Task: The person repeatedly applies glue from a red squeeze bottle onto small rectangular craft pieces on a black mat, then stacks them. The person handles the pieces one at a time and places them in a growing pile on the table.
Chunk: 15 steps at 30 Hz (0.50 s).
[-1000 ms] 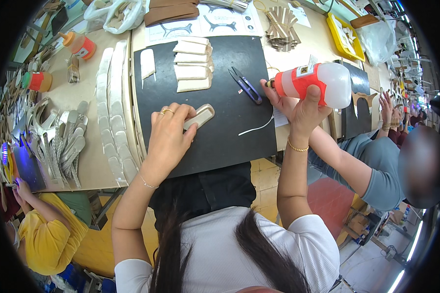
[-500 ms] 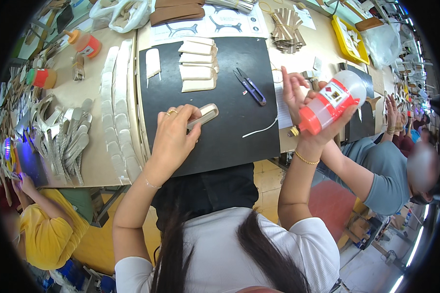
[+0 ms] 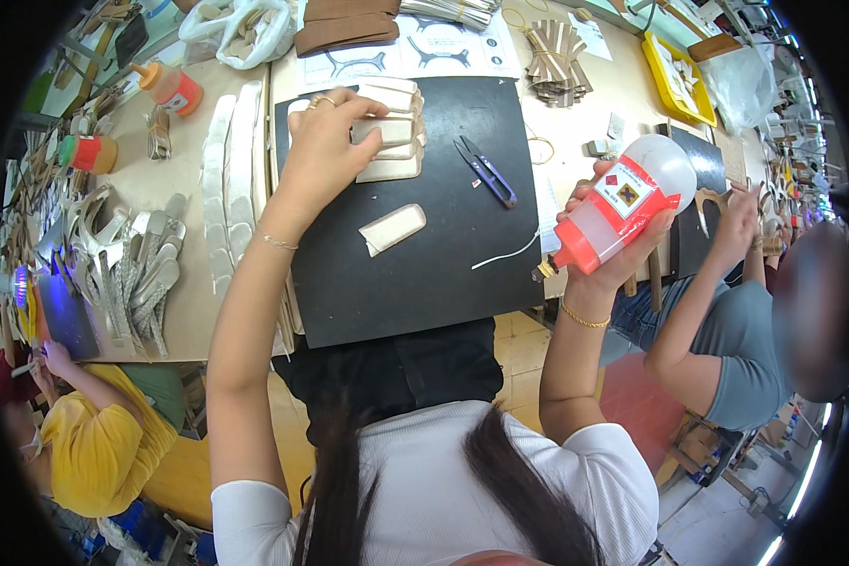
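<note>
My left hand (image 3: 323,141) reaches over an overlapping row of cream, strap-like leather pieces (image 3: 391,170). Its thumb and index finger close on one of those pieces. Closer to me, a single cream leather piece (image 3: 392,229) lies on the black mat (image 3: 415,292). My right hand (image 3: 623,255) grips a translucent squeeze bottle (image 3: 637,193) with a red lower part and a pictogram label. The bottle is tilted, its dark nozzle pointing down and left, beyond the mat's right edge. Blue thread snips (image 3: 489,174) and a white cord (image 3: 506,251) rest on the mat.
Left of the mat are long rows of silvery strips (image 3: 241,170), a pile of metallic straps (image 3: 141,264) and an orange-capped bottle (image 3: 172,90). Brown leather strips (image 3: 349,24), a striped bundle (image 3: 557,64) and a yellow tray (image 3: 674,80) stand farther back. Co-workers sit on both sides.
My left hand has left the near piece and moved up to the overlapping row. That piece now lies alone on the mat. The bottle in my right hand has shifted slightly left and down.
</note>
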### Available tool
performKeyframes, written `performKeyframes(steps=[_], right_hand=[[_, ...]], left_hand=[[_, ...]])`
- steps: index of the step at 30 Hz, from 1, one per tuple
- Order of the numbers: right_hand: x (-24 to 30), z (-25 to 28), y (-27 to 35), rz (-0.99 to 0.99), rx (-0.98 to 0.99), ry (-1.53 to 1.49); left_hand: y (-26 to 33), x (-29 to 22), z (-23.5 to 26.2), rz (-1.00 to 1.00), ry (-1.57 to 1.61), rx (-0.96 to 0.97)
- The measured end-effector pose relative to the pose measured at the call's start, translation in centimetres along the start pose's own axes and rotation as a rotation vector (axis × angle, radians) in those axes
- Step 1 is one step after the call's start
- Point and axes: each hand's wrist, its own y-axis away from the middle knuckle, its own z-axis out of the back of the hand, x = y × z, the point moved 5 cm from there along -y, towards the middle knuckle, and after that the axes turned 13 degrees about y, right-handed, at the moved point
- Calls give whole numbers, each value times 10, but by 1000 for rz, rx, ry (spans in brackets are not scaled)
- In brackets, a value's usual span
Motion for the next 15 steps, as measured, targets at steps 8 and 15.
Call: performKeyframes(steps=[8, 15], right_hand=[[-27, -21, -2, 78, 56, 246], [-51, -54, -7, 37, 180, 397]], left_hand=[[13, 3, -4, -87, -157, -256], [29, 1, 7, -45, -66, -403]])
